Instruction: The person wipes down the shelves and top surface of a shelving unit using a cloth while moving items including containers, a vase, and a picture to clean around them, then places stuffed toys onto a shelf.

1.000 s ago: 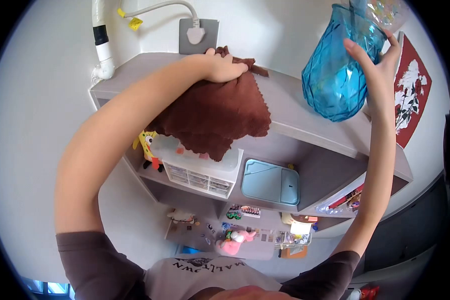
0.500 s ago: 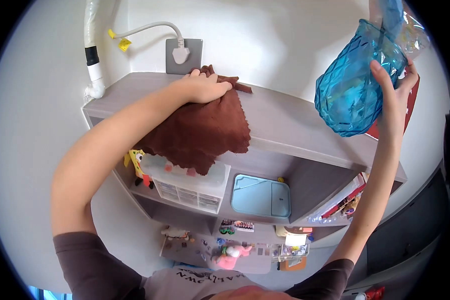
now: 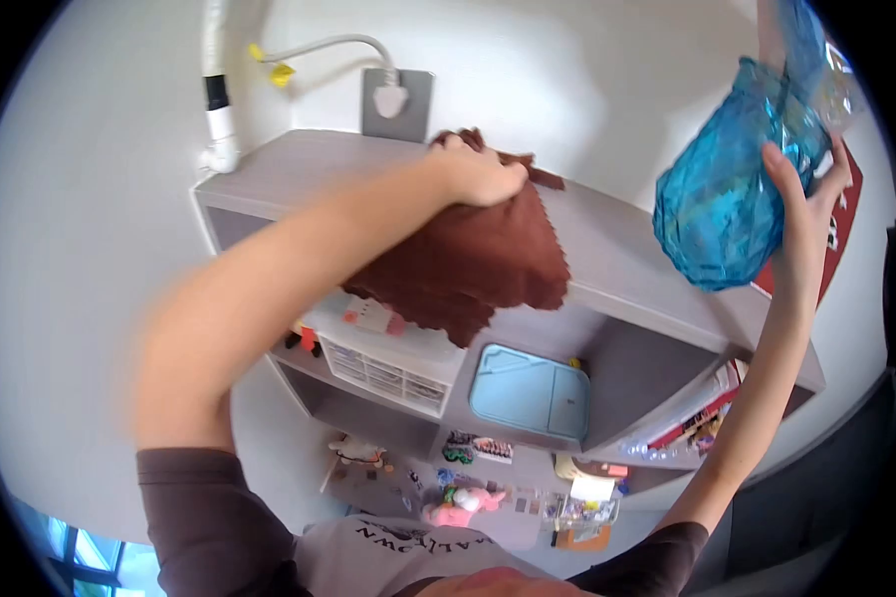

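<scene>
Rightward along the shelf top (image 3: 622, 244), away from the plug (image 3: 390, 98), the left hand (image 3: 478, 175) had slid with the brown cloth (image 3: 503, 249) since half a second earlier, while the right hand (image 3: 804, 209) held the blue vase (image 3: 722, 214) at much the same spot. The left fingers were folded over the bunched cloth, which lay on the shelf top and hung past its front edge. The right thumb and fingers were clamped around the vase, tilted at the shelf's right part; whether its base touched could not be told. Work there seemed midway: vase in hand, cloth down on the surface, neither yet released. Counted outward, there were two hands, one cloth, one vase; then one plug in one wall plate (image 3: 417, 107), and, lower, one white drawer box (image 3: 380, 374), one light-blue tray (image 3: 523, 393) in a compartment and one pink toy (image 3: 456, 509).
</scene>
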Demonstrator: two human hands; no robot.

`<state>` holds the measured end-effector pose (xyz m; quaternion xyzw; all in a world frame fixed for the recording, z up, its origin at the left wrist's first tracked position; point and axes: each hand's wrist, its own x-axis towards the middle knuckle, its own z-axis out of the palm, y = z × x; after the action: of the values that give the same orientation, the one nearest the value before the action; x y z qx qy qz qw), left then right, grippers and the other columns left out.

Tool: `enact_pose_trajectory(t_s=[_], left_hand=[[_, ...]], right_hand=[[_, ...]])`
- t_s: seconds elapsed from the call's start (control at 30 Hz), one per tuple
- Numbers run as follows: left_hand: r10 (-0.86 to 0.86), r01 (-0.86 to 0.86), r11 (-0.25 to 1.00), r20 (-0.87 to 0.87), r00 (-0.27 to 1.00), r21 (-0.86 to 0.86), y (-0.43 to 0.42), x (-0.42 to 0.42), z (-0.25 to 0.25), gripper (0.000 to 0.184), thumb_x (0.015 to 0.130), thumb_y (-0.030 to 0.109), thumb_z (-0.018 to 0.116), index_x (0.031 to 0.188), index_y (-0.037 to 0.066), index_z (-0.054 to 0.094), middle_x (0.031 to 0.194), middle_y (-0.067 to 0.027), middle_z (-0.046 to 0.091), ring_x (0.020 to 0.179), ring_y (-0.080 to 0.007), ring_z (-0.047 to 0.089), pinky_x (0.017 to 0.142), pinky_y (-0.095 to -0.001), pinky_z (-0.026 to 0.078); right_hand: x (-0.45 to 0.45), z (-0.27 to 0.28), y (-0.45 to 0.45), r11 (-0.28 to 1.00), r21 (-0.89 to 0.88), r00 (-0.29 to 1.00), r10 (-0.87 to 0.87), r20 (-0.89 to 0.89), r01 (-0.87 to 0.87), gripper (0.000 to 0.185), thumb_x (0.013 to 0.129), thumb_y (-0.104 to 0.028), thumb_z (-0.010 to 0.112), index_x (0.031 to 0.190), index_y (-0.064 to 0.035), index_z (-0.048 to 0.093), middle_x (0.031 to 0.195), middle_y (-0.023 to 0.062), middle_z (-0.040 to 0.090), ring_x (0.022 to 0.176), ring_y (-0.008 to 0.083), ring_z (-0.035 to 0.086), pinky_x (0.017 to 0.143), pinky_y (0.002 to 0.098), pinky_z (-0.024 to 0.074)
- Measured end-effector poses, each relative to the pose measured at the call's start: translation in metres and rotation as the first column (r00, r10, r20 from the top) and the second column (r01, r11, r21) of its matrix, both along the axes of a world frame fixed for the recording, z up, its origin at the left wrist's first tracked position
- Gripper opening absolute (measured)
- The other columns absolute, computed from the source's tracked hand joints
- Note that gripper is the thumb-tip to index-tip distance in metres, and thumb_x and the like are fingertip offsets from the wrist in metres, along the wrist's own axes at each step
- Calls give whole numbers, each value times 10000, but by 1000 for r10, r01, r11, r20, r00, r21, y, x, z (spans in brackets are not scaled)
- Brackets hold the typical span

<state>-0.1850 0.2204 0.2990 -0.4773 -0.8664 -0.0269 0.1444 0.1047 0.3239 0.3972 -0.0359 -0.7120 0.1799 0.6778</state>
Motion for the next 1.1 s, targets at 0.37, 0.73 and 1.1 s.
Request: enact_pose_trajectory(t_s=[0.37, 0.73, 1.1], left_hand=[[-249, 93, 964, 716, 652, 250, -115, 67, 92, 791, 818, 605, 140, 1297, -20, 220, 1358, -188, 194, 1264, -297, 178, 1029, -380, 130], [-98, 81, 994, 305, 947, 67, -82, 73, 30, 799, 827, 572, 142, 1270, -89, 214, 1319, -312, 142, 1251, -412, 106, 1032, -397, 103], [-77, 17, 987, 376, 923, 161, -68, 85, 32, 801, 820, 568, 163, 1271, -93, 211, 1320, -303, 163, 1247, -417, 122, 1033, -400, 104]], right_hand=[[-26, -13, -7, 985, -15, 984, 175, 38, -175, 777, 642, -272, 695, 1235, -68, 235, 1173, 155, 327, 1085, 246, 351, 879, 303, 334], [-29, -22, -12, 998, 54, 996, 24, 88, -29, 760, 637, -266, 692, 1231, -81, 256, 1197, 140, 301, 1094, 254, 348, 867, 314, 348], [-28, -22, -3, 987, 14, 987, 159, 7, -159, 719, 689, -250, 635, 1262, -86, 232, 1246, 148, 259, 1148, 249, 286, 962, 328, 215]])
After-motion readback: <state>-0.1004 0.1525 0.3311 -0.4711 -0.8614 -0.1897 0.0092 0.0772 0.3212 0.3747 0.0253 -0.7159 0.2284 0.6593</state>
